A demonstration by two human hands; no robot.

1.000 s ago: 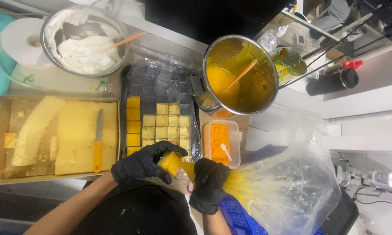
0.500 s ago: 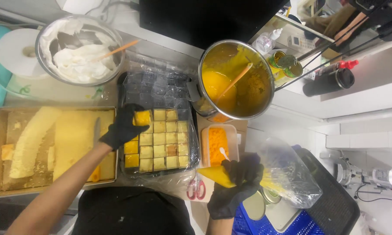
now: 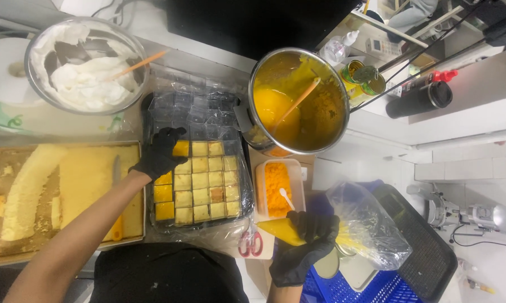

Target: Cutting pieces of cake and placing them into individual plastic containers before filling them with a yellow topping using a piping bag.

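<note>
Yellow cake square (image 3: 180, 148) under left fingers (image 3: 171, 136), tray (image 3: 239, 185)

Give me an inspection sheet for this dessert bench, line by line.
Surface: counter, crowded.
Job's things: tray of cake squares; piping bag of yellow filling.
Clutter: cream bowl, pot, sponge pan with knife, tub, scissors.
Hands: left hand on a square; right hand grips the piping bag.
Cables: one at far right.
Surroundings: cans, dark bottle, blue crate.
</note>
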